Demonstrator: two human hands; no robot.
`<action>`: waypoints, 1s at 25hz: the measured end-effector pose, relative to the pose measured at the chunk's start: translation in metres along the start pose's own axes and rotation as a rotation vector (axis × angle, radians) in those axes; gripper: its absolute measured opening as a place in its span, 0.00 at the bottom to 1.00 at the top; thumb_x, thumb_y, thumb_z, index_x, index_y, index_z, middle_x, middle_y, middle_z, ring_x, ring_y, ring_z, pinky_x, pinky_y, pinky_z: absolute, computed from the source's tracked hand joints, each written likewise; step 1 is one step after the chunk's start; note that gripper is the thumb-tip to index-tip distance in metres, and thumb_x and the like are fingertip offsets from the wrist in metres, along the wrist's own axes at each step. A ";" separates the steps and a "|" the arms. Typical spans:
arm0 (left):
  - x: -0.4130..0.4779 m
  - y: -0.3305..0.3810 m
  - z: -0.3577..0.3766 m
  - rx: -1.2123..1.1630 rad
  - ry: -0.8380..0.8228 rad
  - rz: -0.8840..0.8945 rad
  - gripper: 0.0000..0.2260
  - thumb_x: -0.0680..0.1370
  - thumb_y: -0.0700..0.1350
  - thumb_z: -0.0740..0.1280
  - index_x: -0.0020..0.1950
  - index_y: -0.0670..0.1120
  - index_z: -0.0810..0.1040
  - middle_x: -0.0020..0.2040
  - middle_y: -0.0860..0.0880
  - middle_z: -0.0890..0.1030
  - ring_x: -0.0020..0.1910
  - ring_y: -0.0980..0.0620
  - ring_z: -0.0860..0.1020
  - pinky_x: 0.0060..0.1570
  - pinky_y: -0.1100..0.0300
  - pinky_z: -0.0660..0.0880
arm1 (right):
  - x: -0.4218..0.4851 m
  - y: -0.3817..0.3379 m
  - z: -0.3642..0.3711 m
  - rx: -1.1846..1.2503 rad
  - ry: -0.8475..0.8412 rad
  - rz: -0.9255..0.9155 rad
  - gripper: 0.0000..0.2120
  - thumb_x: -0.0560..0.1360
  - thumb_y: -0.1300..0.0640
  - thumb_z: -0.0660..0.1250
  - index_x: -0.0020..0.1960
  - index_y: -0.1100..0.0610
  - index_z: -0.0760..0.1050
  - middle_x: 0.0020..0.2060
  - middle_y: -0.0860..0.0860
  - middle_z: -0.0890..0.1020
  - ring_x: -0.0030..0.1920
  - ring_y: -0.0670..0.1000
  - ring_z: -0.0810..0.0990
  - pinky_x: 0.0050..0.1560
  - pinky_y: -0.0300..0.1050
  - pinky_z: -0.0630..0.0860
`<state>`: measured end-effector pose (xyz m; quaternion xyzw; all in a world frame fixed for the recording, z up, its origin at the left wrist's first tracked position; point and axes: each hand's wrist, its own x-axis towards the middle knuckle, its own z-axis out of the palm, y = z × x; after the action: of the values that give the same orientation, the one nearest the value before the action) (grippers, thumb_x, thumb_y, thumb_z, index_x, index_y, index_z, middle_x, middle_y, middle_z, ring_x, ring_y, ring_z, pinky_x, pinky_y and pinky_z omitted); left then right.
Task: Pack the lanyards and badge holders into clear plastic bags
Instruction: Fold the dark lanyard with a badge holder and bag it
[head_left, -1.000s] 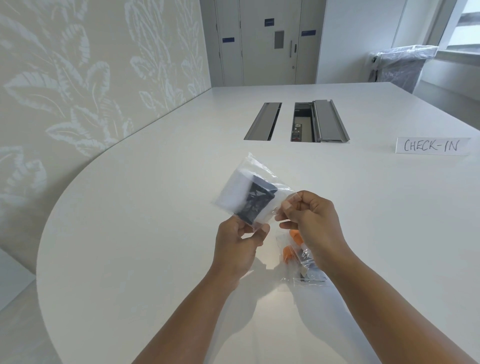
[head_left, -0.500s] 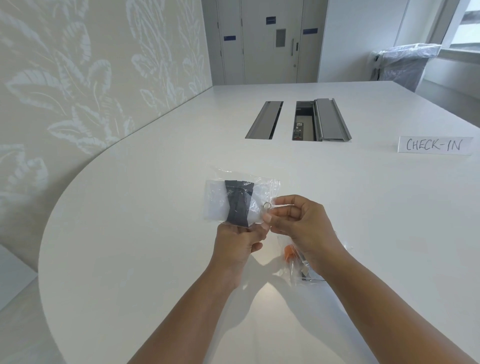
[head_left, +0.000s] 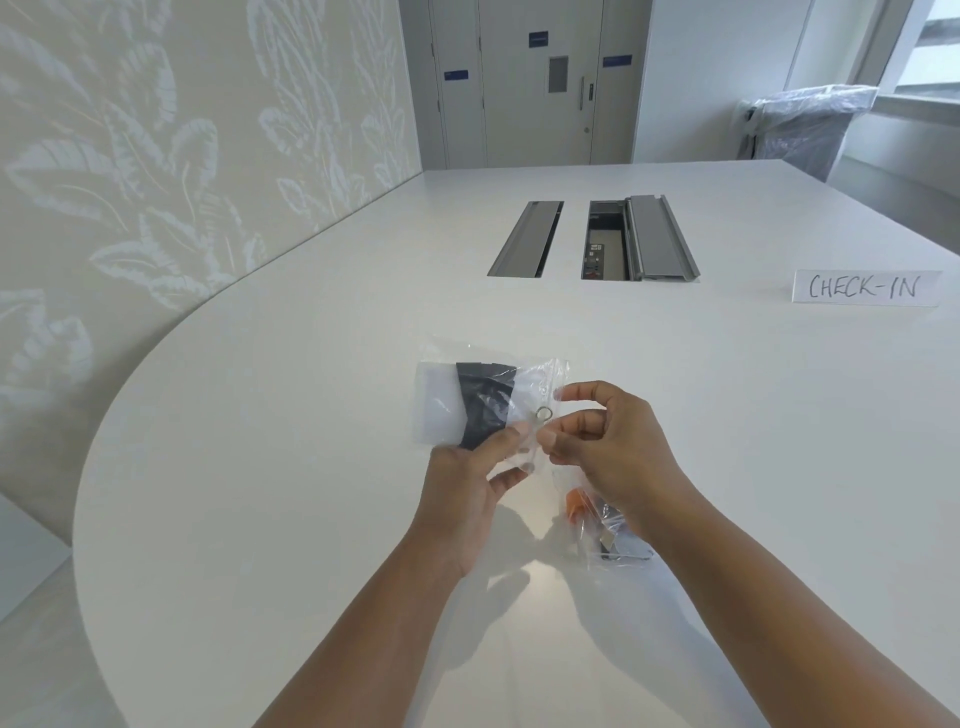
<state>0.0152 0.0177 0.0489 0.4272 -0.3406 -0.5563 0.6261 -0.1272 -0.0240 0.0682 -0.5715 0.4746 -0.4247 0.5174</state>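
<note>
Head view: a person stands at the rounded end of a white bench (head_left: 260, 467), both bare forearms reaching forward over it. The left hand (head_left: 467, 488) holds a clear plastic bag (head_left: 535, 384) up above the bench by its lower edge, fingers behind the plastic and the thumb pressed on the front, so this hand is clamped on the bag. Inside the bag a folded dark lanyard (head_left: 485, 402) lies against a pale badge holder (head_left: 434, 405) at the bag's left side, and a small metal ring (head_left: 543, 413) shows through the plastic to the right of the lanyard. The right hand (head_left: 608, 447) is at the bag's right edge with its fingers curled; the index fingertip sits at the edge high up while the thumb tip is lower, close to the left thumb, with a gap between the two. Whether these fingers actually pinch the plastic I cannot tell. Beneath the right wrist a second clear bag (head_left: 592, 540) lies flat on the bench, holding something orange (head_left: 574, 506) and some grey and dark pieces, partly hidden by the arm. Farther back, two cable hatches are set in the bench, the left hatch (head_left: 525, 239) and the right hatch (head_left: 605, 247), whose grey lid (head_left: 660, 236) is folded aside. A handwritten CHECK-IN sign (head_left: 865, 287) stands to the right. A leaf-patterned wall (head_left: 130, 156) runs along the left, with doors (head_left: 540, 78) and a plastic-lined bin (head_left: 802, 130) beyond.
</note>
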 end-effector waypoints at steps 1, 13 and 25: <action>0.002 -0.001 -0.001 -0.049 0.054 0.007 0.05 0.69 0.39 0.76 0.44 0.43 0.87 0.47 0.43 0.85 0.45 0.49 0.81 0.47 0.55 0.78 | 0.000 0.000 0.000 -0.017 -0.003 0.000 0.18 0.71 0.64 0.76 0.58 0.55 0.76 0.35 0.51 0.87 0.34 0.48 0.83 0.51 0.50 0.82; 0.002 0.003 -0.002 -0.072 0.194 0.063 0.03 0.69 0.40 0.75 0.38 0.48 0.87 0.40 0.49 0.85 0.38 0.53 0.80 0.48 0.55 0.74 | -0.014 -0.011 0.009 0.042 -0.137 0.109 0.34 0.68 0.60 0.79 0.68 0.53 0.66 0.42 0.53 0.88 0.42 0.52 0.87 0.30 0.33 0.75; 0.001 0.003 -0.001 -0.064 0.217 0.120 0.07 0.66 0.40 0.76 0.42 0.49 0.86 0.43 0.45 0.86 0.40 0.48 0.84 0.44 0.55 0.81 | -0.011 -0.011 0.007 -0.067 -0.078 0.023 0.33 0.67 0.62 0.79 0.64 0.50 0.64 0.36 0.54 0.87 0.38 0.52 0.87 0.54 0.52 0.82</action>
<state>0.0170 0.0166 0.0510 0.4438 -0.2779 -0.4787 0.7047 -0.1209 -0.0118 0.0789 -0.5992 0.4746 -0.3798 0.5210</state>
